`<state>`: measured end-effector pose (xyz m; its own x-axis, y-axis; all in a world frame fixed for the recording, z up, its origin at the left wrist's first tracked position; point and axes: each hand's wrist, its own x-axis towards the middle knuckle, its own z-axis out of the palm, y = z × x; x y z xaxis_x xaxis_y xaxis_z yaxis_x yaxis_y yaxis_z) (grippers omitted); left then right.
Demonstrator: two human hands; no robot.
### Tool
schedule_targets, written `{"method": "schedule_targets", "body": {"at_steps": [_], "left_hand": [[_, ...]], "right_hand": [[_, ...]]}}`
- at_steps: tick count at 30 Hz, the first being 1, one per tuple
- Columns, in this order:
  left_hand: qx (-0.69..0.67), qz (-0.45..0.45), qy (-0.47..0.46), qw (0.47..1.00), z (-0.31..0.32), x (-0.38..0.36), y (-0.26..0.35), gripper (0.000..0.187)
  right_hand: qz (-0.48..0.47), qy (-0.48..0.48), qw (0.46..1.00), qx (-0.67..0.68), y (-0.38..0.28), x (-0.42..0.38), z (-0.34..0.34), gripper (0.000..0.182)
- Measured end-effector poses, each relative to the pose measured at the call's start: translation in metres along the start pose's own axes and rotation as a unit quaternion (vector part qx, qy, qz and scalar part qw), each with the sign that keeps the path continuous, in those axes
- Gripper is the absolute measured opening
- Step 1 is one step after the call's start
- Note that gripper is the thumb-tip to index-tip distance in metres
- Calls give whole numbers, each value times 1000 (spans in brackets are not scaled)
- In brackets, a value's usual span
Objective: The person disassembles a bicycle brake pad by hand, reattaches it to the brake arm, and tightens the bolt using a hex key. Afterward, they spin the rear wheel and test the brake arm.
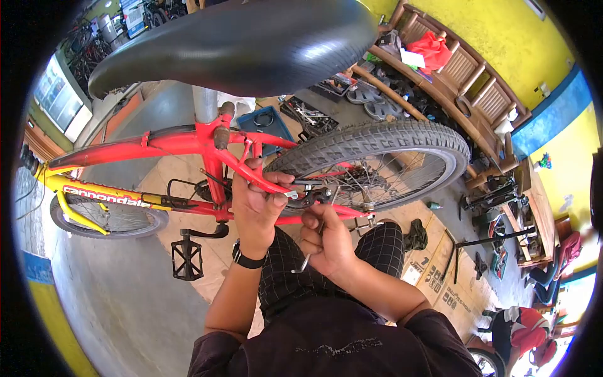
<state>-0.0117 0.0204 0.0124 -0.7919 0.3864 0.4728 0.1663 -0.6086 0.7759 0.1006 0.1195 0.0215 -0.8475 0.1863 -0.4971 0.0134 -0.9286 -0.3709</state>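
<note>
Head view: right hand point(326, 242) partly hides its tool point(304, 262).

Bike repair workshop — tool tray point(306, 117), bicycles point(94, 44), parts on floor.

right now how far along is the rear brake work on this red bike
Done: the rear wheel sits in the red frame. In hand: left hand steadies the brake arm while right hand works a slim metal tool. Left: cannot tell whether the brake is fastened.
</note>
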Motion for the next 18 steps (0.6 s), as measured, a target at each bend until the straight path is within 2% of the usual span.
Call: {"method": "schedule_targets", "body": {"at_steps": [4, 9, 12, 15, 16, 17, 18], "left_hand": [[5, 8, 0, 1000, 0, 0, -2, 74], [10, 8, -2, 1000, -1, 0, -4, 75], [39, 15, -5, 999, -3, 0, -6, 76], [57, 3, 0, 998, -3, -1, -3, 77], [61, 6, 4, 998, -3, -1, -4, 77], [65, 8, 8, 998, -3, -1, -5, 76], [69, 10, 12, 998, -4, -2, -5, 76]], "right_hand": [[-45, 42, 998, 7, 9, 1, 4, 14], [-79, 120, 989, -22, 9, -9, 23, 21], [-63, 51, 995, -59, 3, -9, 6, 16], [-169, 103, 960, -199, 1, -23, -4, 7], [-274, 54, 934, -221, -1, -19, -22, 9], [-340, 86, 905, -242, -2, -9, -31, 17], [-317, 97, 913, -238, -11, -6, -27, 22]]}}
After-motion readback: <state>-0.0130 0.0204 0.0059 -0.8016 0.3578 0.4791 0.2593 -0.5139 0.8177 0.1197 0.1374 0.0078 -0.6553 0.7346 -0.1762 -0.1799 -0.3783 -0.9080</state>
